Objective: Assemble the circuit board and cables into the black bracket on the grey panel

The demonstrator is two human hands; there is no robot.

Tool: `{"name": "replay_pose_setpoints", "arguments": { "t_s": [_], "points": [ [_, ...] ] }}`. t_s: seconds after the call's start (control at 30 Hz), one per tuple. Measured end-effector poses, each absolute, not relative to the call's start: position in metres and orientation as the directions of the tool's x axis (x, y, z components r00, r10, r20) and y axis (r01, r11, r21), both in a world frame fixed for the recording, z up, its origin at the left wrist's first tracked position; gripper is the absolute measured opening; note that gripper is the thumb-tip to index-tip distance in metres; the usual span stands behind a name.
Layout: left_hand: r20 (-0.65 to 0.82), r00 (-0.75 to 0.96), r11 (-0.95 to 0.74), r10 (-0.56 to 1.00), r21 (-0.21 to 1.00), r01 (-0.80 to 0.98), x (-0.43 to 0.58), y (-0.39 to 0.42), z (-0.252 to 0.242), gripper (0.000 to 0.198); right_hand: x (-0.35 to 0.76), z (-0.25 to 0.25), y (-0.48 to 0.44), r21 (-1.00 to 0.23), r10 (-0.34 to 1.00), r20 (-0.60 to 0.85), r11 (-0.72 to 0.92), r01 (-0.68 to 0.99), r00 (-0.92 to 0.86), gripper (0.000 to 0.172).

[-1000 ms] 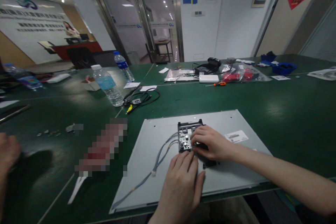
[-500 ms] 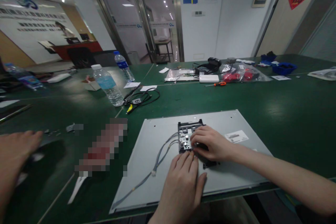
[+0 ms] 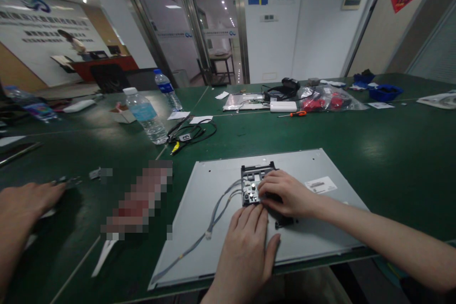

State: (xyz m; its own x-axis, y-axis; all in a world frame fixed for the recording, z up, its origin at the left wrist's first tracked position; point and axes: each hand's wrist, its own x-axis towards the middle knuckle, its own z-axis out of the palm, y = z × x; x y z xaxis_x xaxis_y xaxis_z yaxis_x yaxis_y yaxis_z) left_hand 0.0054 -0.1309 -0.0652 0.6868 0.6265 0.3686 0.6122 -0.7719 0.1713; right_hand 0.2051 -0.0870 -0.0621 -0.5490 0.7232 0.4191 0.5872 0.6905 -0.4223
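Note:
A flat grey-white metal panel [image 3: 313, 228] lies on the green table before me. On its middle sits a black plastic bracket [image 3: 259, 168] with a small circuit board [image 3: 252, 193], from which grey cables [image 3: 217, 209] with a white connector run left. My right hand [image 3: 285, 193] has its fingers curled over the right side of the board and bracket, gripping there; its fingertips are partly hidden. Flat on the panel, my left hand [image 3: 247, 242] has its fingers stretched out, their tips touching the bracket's lower edge, thumb apart.
Another person's hand [image 3: 33, 202] reaches over small parts at left. Beside the panel lies a blurred-out reddish item [image 3: 138, 202]. Beyond stand water bottles [image 3: 146, 116], black cables [image 3: 192, 133], an orange screwdriver [image 3: 297, 114], a plastic bag [image 3: 331, 99] and a blue container [image 3: 386, 92].
The other person's hand at left has moved right, towards the small parts. A person in the background has shifted left. My two hands and the panel stay almost still.

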Motion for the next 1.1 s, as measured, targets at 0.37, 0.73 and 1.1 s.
{"name": "replay_pose_setpoints", "arguments": {
  "t_s": [0.37,0.73,1.1],
  "points": [
    [0.325,0.698,-0.765,0.638,0.168,0.621,0.0061,-0.132,-0.0625,0.034,0.204,-0.0665,-0.0868,-0.398,0.74,0.425,0.67,0.627,-0.521,0.008],
    [0.373,0.695,-0.782,0.615,0.175,0.598,0.0095,-0.1332,-0.0609,0.026,0.2026,-0.0692,-0.0872,-0.413,0.752,0.431,0.655,0.632,-0.498,0.008],
    [0.401,0.71,-0.809,0.579,0.171,0.563,0.0097,-0.1339,-0.0609,0.023,0.2014,-0.0698,-0.0871,-0.421,0.763,0.433,0.642,0.641,-0.48,0.011]
  ]
}}
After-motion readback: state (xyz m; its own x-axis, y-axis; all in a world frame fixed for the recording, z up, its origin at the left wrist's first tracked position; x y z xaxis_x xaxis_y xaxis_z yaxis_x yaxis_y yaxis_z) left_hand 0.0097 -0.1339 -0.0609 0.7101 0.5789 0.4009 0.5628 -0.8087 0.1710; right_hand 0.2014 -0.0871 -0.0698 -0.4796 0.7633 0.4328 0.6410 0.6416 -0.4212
